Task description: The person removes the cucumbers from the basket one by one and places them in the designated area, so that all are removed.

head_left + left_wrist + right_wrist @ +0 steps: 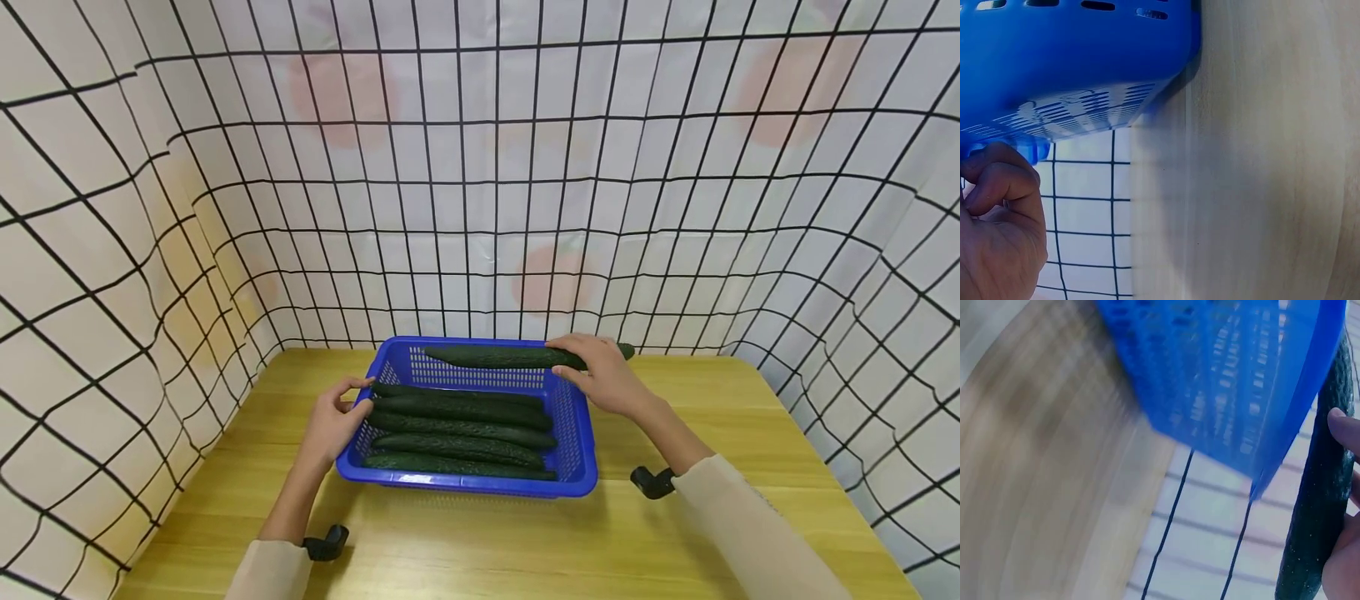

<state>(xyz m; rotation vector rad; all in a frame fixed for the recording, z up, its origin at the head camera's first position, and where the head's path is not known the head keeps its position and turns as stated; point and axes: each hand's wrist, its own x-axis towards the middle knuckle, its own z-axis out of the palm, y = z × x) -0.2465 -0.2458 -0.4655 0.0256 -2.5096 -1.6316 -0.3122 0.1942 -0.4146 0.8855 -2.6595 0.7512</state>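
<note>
A blue plastic basket (480,482) with slotted walls stands on the table, and several dark green cucumbers (457,427) lie side by side in it, lengthwise from left to right. My right hand (603,375) grips another cucumber (487,357) near its right end, above the basket's far right corner. That cucumber lies nearly level along the back rim in the head view; the right wrist view shows thumb and fingers round it. At the basket's left rim, my left hand (337,417) holds on with curled fingers, its thumb close to the cucumber ends.
The wooden table (480,550) carries the basket near its back edge. Black wire mesh (495,179) rises along the back and both sides, in front of a pale sheet with faded fruit prints. A small black device (652,482) sits at each wrist.
</note>
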